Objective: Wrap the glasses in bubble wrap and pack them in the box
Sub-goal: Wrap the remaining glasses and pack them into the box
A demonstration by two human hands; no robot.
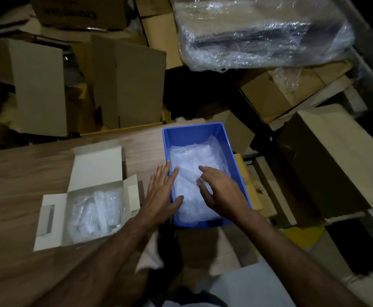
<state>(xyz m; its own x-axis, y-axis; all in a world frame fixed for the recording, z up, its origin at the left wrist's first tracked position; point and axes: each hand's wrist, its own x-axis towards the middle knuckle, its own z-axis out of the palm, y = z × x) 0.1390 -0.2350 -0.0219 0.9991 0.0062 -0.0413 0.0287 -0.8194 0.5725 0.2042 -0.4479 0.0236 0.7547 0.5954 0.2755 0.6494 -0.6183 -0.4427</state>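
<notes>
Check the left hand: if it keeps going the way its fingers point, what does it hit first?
Probably the bubble wrap in the blue bin. The left hand points up-frame over the bin's near-left wall, fingers already at the wrap; depth is unclear, so contact can't be confirmed.

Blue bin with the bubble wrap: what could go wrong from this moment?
The blue bin seems to overhang the wooden table edge, so pressing from the left hand and right hand might tip it. The bubble wrap hides whatever lies beneath. The white box already looks full.

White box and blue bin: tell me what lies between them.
In the head view, the left hand lies over the bare wooden table between the white box and blue bin.
</notes>
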